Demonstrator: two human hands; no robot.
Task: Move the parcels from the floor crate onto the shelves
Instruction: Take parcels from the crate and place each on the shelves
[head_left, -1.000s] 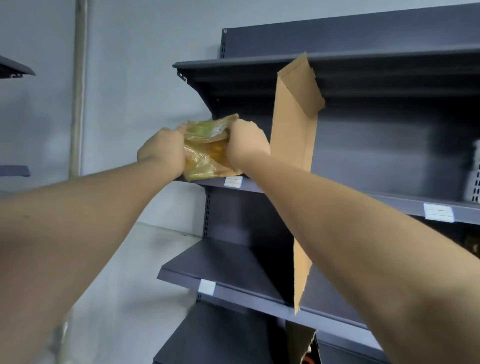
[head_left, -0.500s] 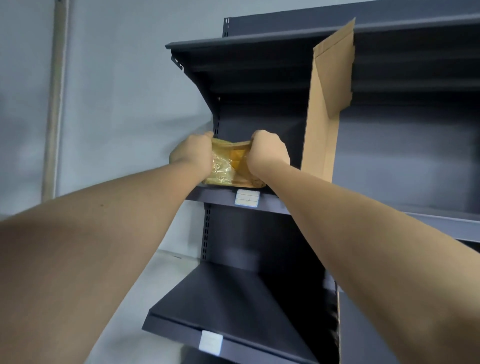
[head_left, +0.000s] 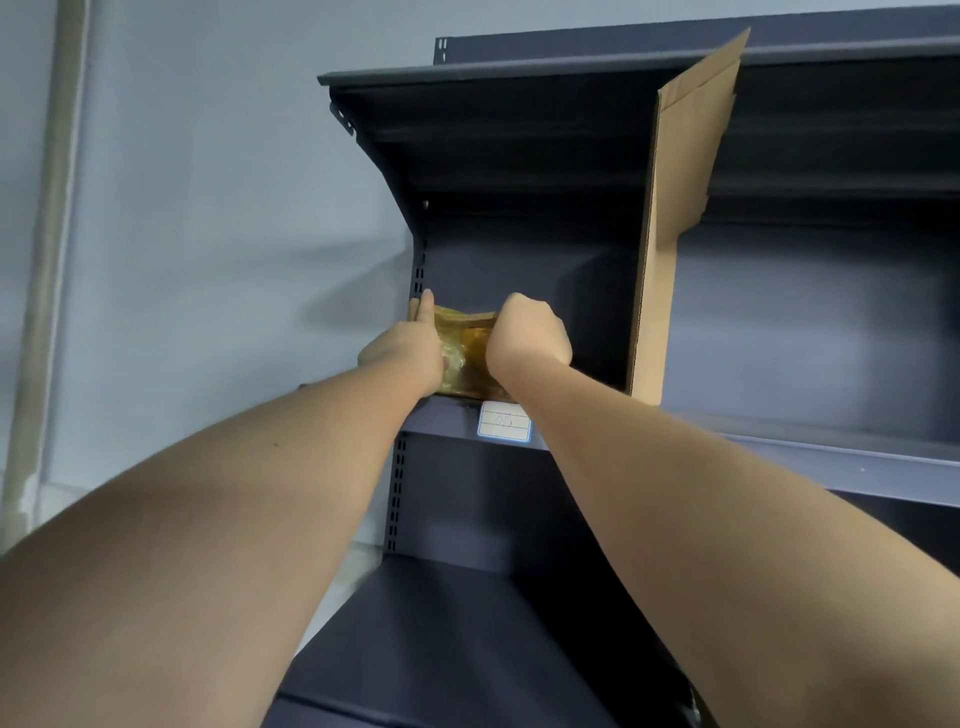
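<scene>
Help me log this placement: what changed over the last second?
The yellow parcel moved forward from in front of the shelf onto its left end. The left hand loosened, a finger now straight along the parcel's side. The right hand still grips it; the cardboard sheet stands as before.

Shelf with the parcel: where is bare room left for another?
Bare: strip between right hand and cardboard divider, right of the divider, and the lower shelf. Crowded: the left end, where left hand and parcel sit.
</scene>
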